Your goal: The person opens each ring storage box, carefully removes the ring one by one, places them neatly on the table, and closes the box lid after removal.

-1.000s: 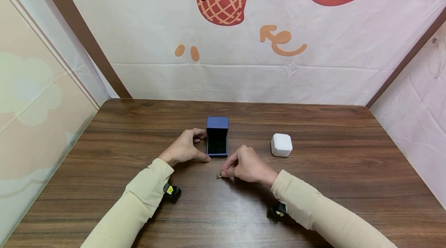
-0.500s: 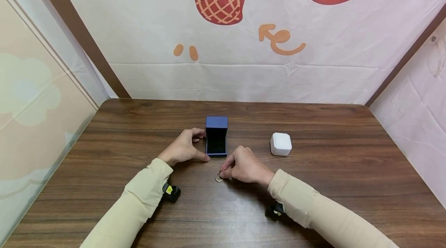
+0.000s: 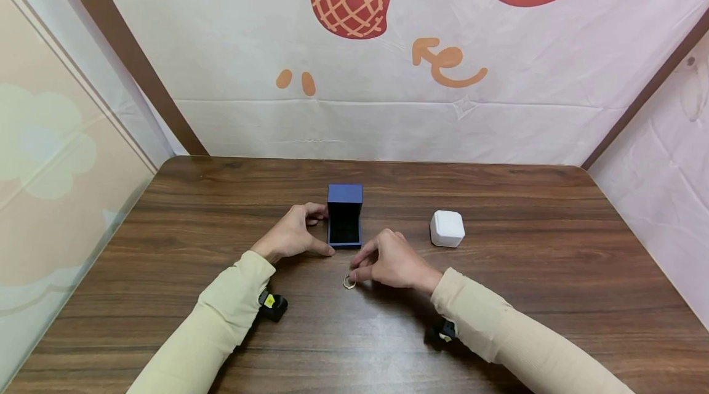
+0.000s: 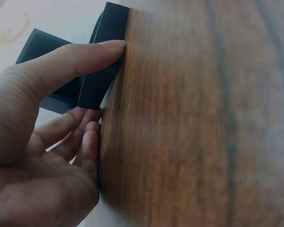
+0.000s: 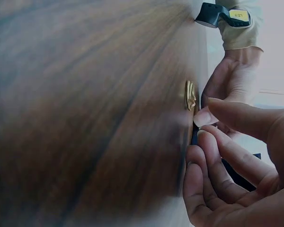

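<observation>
Broadly, a printed cloth (image 3: 365, 129) fills the top of the head view, and a brown table (image 3: 532, 283) spreads below it to the bottom edge. Two pale sleeves (image 3: 202, 332) slant in from the lower left and lower right corners, and the hands reach toward the middle of the frame.

The left hand (image 3: 290, 237) lies at the left side of the blue box (image 3: 345, 194), its thumb at the near corner and its fingers behind, so it grips the box between them. The right hand (image 3: 390, 261), just right of centre, points left and down; its fingers are loosely bent, with a gap between thumb and forefinger, and pinch nothing.

Near the centre of the head view, the blue box stands with its lid raised and its dark inside facing the viewer. Further right, the white box (image 3: 447, 229) sits well apart from both hands. Smallest, the gold ring (image 3: 348, 287) rests on the table just beside the right thumb, below the blue box.

Whether that thumb touches the ring is hard to tell. Part of the left fingers is hidden behind the blue box, both sleeves are cut off by the bottom edge, and the right fingers mostly cover the box in the right wrist view.
</observation>
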A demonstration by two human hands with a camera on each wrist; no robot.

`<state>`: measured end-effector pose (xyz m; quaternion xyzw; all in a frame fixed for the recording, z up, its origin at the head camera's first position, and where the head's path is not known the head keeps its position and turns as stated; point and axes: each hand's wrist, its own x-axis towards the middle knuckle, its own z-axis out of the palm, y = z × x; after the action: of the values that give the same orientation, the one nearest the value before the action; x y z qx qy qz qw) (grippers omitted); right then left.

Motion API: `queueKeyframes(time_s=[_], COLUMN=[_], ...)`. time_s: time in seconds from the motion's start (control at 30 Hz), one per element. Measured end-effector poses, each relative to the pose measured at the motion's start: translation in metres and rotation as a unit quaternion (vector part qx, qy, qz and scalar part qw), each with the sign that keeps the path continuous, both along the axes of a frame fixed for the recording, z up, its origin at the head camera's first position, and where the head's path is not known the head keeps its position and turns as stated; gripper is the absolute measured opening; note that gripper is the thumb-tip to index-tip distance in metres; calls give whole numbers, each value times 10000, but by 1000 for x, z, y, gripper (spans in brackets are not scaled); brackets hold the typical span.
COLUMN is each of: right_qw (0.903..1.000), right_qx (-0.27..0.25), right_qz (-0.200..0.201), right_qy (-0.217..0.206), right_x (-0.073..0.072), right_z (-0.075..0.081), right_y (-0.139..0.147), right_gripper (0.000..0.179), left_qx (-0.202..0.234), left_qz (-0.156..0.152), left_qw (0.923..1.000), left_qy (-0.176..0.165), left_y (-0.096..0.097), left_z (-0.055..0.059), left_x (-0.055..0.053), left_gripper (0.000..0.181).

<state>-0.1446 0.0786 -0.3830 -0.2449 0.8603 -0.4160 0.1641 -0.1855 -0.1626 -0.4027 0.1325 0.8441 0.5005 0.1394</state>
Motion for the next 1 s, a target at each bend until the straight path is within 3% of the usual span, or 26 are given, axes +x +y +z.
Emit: queueKeyframes(time_s=[0.37,0.53,0.73,1.0], right_qw=[9996,9962,9825,9725], right_qx=[-123,-420,-1009,-1054], right_qz=[-220,-650,-1059,-1396], right_qy=[125,-399,-1151,-1536], right_x=[-13,-22,-37,-54], right_z=[14,20,24,25], right_y=[11,15,19,16], right_gripper=[24,32,41,63], left_qx=[58,52,65,69], left_qz=[-55,-43,-57,-43], left_qw=[9999,9999,9998,9998], left_qy=[133,120,154,159], left_y=[1,1,1,0], left_z=[-2,-1,-1,-1], left_x=[-1,-1,-1,-1], left_gripper=[80,80,80,78])
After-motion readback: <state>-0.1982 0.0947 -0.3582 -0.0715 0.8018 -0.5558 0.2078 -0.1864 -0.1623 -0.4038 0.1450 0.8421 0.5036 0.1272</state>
